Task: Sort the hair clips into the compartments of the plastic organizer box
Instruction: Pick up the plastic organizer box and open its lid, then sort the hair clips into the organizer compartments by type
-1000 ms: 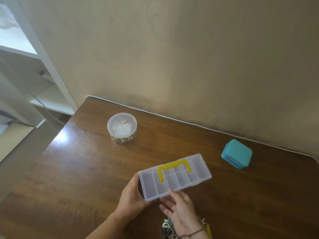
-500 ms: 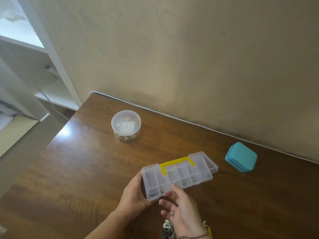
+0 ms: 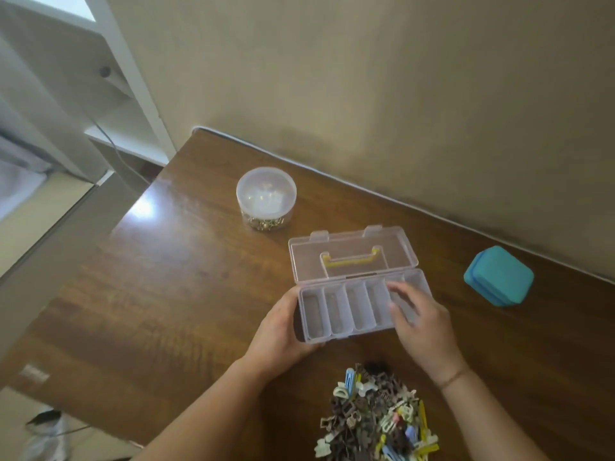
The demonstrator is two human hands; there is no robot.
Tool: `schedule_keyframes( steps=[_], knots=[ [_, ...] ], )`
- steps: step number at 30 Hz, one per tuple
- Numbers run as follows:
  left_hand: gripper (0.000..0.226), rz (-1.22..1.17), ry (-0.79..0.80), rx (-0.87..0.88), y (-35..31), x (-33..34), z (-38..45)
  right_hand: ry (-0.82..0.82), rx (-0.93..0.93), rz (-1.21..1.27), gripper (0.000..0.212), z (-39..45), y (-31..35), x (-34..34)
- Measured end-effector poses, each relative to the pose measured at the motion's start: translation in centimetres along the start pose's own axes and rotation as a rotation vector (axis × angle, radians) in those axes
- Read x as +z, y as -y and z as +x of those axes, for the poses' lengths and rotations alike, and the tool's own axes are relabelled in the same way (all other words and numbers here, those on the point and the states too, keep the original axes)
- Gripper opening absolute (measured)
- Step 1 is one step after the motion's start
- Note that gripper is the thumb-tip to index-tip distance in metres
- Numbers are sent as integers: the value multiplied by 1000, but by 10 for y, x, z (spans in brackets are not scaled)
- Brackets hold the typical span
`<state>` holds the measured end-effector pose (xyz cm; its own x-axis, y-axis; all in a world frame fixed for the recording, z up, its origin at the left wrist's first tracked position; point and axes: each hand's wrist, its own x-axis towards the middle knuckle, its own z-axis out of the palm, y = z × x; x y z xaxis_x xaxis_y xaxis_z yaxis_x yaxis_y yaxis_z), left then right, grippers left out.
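now the plastic organizer box (image 3: 346, 307) sits open on the wooden table (image 3: 166, 294), its clear lid (image 3: 349, 254) folded flat away from the person with the yellow handle (image 3: 351, 259) showing through it. the left hand (image 3: 283, 331) is curled around the box's left end, thumb on the near corner, gripping it. the right hand (image 3: 422, 321) lies loosely open over the box's right end, fingers (image 3: 399, 291) spread above the rightmost compartments and holding nothing; whether they touch the plastic i cannot tell. the compartments between the two hands look empty. the hair clips (image 3: 376, 417) lie in a mixed heap just nearer than both hands, between the forearms, brown, white, yellow and blue together. beyond the left hand stands a round clear tub (image 3: 266, 196) with a lid and small gold pieces at its bottom. off to the right of the right hand rests a teal case (image 3: 499, 276), well apart from the box.
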<state>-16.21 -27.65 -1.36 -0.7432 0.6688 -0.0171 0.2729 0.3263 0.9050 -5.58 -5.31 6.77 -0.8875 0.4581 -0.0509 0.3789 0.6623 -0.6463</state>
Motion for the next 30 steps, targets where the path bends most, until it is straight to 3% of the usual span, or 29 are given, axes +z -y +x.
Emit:
schedule_keyframes(
  steps=[4,7,13,24,30],
  knots=[
    [97,92,-9,-36,9,5,0,77,-318,-119,28,-58,-21,13],
    [101,139,21,-72,16,4,3,157,-371,-168,31,-79,-29,30],
    [101,350,53,13,19,-9,13,328,-416,-369,36,-85,-30,64],
    [99,502,16,199,36,-2,5,121,-530,-355,29,-91,-60,76],
    [89,555,-62,312,50,1,7,137,-707,-441,22,-83,-47,74]
  ],
)
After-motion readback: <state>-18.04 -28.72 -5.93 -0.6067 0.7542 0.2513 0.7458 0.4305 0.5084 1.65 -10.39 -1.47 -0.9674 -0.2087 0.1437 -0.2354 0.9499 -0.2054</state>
